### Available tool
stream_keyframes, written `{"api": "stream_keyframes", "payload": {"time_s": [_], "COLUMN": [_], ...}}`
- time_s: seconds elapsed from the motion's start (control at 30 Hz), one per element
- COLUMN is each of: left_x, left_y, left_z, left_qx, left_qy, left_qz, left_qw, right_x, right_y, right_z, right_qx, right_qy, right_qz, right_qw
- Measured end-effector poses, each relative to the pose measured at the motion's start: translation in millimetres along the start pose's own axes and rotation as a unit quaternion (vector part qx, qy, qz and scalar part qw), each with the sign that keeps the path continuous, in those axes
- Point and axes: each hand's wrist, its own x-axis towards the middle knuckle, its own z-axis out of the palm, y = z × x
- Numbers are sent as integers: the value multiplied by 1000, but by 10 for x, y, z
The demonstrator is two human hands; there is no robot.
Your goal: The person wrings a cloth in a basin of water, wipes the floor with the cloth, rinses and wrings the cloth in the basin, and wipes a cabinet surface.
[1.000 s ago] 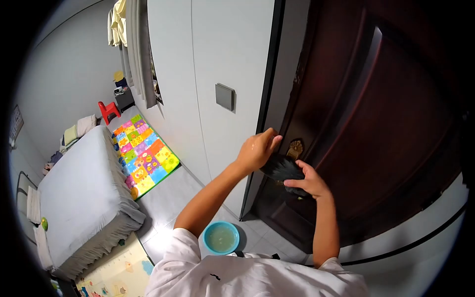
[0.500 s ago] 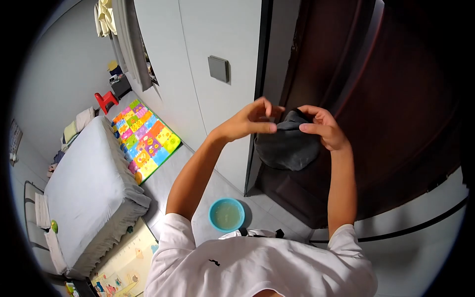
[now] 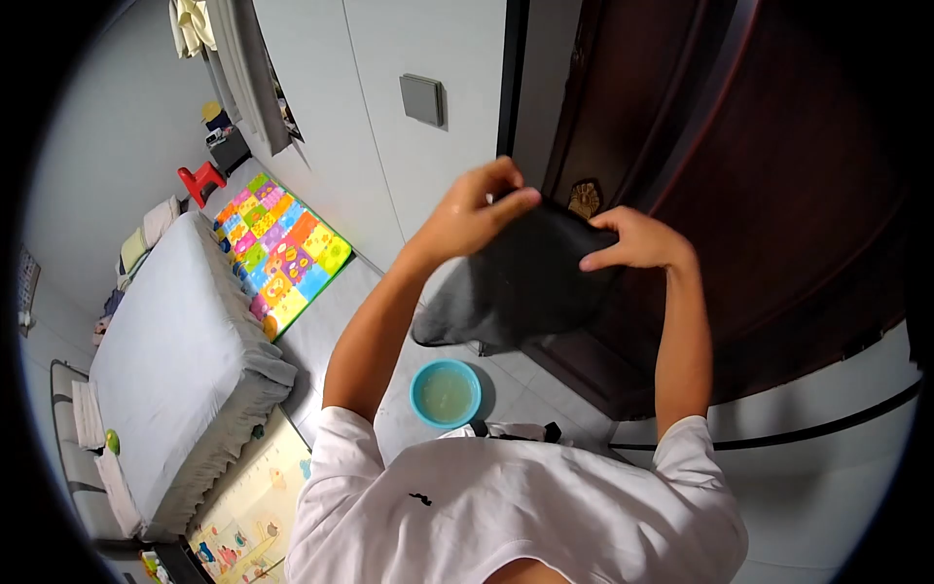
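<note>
A dark grey cloth (image 3: 530,277) hangs spread between my two hands, in front of the dark wooden door (image 3: 769,234). My left hand (image 3: 477,209) pinches its upper left edge between thumb and fingers. At the upper right edge, my right hand (image 3: 637,240) grips it with the thumb on the near side. The cloth's lower left part flares out to the left and is slightly blurred. Below it on the floor stands a light blue basin (image 3: 415,401) of cloudy water.
A bed with a pale sheet (image 3: 180,360) is at the left. Beside it lies a colourful play mat (image 3: 282,253), with a red stool (image 3: 201,183) beyond. A grey wall switch (image 3: 422,99) is on the white wall; a gold ornament (image 3: 585,198) shows on the door.
The cloth has gone from bunched, mostly in my right hand, to spread out between both hands. My left hand has closed on its edge. My view has shifted slightly.
</note>
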Motion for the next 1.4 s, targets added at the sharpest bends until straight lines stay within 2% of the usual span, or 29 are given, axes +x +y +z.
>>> {"api": "stream_keyframes", "payload": {"time_s": [0.03,0.1,0.17,0.23,0.27,0.33,0.4,0.47,0.53,0.63,0.67,0.8,0.9,0.93,1.03,1.1,1.17,1.2,1.23,1.3,1.37,1.4], "left_x": [6,-13,-89,-209,-244,-257,-250,-142,-143,-98,-91,-86,-115,-156,-233,-266,-269,-301,-344,-474,-596,-694], "left_y": [-83,-199,-241,-256,-253,-177,-119,-212,-22,-102,-97,-125,155,117,216,72,-111,-38,-186,-325,-339,-417], "left_z": [-38,-140,-223,-157,-122,-17,72,180,223,231,225,273,100,97,50,17,-199,-235,-363,-488,-546,-629], "left_qx": [-43,-142,-151,-177,-189,-206,-241,-150,-78,-53,-47,71,308,221,84,-49,-65,-106,-73,-40,-66,-89], "left_qy": [29,46,9,-13,-25,-10,-24,-71,-118,-113,-111,-21,-33,6,48,122,194,219,236,288,363,361], "left_qz": [1,-1,-45,-29,-20,-59,-80,-102,-103,-83,-104,-1,-31,-3,-17,6,-5,7,14,17,11,-37], "left_qw": [999,989,987,984,982,977,967,981,985,989,987,997,950,975,995,991,979,970,969,957,929,927], "right_x": [15,86,182,191,193,207,312,372,430,370,317,168,117,139,43,-19,-72,5,81,28,191,228], "right_y": [129,292,349,125,36,-90,-155,-233,-147,-130,-143,-194,-54,104,223,187,263,508,621,556,633,649], "right_z": [-2,-5,62,165,199,293,390,452,516,537,546,732,769,746,774,821,777,811,834,770,788,768], "right_qx": [33,240,343,439,440,441,368,312,309,258,235,164,129,168,178,161,114,188,260,351,417,472], "right_qy": [41,65,141,175,159,126,121,117,128,159,172,243,299,236,32,51,47,58,68,121,235,241], "right_qz": [-8,-72,-167,-205,-208,-211,-230,-224,-239,-246,-243,-205,-187,-193,-90,-83,-46,-91,-135,-122,-184,-177], "right_qw": [999,966,913,857,859,863,893,916,912,921,925,934,927,938,980,982,991,976,954,920,859,830]}}
